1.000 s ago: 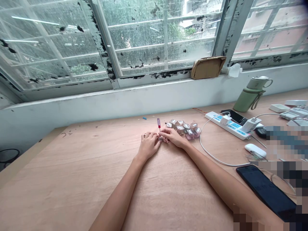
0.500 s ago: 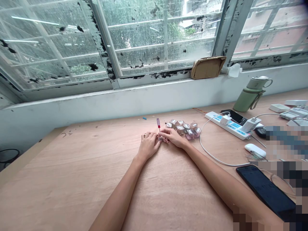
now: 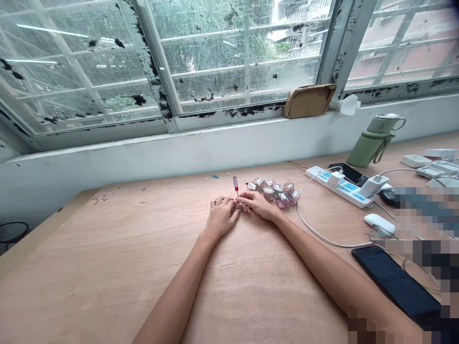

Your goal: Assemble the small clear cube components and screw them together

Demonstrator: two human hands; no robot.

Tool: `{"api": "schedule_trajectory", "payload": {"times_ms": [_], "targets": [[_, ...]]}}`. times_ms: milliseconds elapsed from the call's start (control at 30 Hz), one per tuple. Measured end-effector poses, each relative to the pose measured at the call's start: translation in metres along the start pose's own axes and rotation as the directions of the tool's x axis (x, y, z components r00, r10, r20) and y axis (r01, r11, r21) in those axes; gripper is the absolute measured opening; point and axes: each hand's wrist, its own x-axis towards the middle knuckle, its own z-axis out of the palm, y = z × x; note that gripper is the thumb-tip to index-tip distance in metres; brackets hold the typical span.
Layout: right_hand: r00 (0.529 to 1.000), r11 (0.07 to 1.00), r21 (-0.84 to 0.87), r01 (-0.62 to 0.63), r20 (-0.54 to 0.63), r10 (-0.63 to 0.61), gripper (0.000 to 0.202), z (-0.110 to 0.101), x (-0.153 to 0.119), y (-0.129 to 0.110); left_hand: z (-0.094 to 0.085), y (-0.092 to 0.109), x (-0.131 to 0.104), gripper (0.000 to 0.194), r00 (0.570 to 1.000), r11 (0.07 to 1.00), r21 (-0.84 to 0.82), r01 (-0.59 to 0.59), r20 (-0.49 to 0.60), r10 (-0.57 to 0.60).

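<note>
A small screwdriver [image 3: 235, 183] with a clear purple-and-red handle stands nearly upright between my hands. My right hand [image 3: 255, 203] has its thumb and fingertips closed around the thin shaft, below the handle. Under the tip is a small silvery part [image 3: 239, 206], too small and too covered by fingers to name. My left hand [image 3: 221, 213] rests on the table with curled fingers pressed against this part from the left. Just beyond my right hand sits a cluster of clear hexagonal containers [image 3: 268, 192] with white labels.
A white power strip [image 3: 340, 186] with plugged-in chargers lies to the right, its white cable [image 3: 304, 222] looping near my right forearm. Further right are a phone [image 3: 396, 284], a white case [image 3: 380, 222] and a green bottle [image 3: 371, 143]. A tiny blue piece [image 3: 215, 176] lies at the back.
The screwdriver's handle has tipped very slightly to the left. Both hands stay in nearly the same place.
</note>
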Motion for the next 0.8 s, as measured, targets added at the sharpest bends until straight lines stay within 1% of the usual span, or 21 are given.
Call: {"api": "schedule_trajectory", "payload": {"times_ms": [367,800], "targets": [[1.0,1.0,0.008,0.016,0.002,-0.016,0.038,-0.0002,0.0006,0.0025,-0.0004,0.0002,-0.0002,0.023,1.0,1.0,0.0,-0.001,-0.012,0.001],[1.0,1.0,-0.003,0.002,0.008,-0.002,0.04,-0.0016,0.0004,0.0029,0.0004,-0.0002,-0.0003,0.024,1.0,1.0,0.011,-0.013,-0.012,0.013]]}}
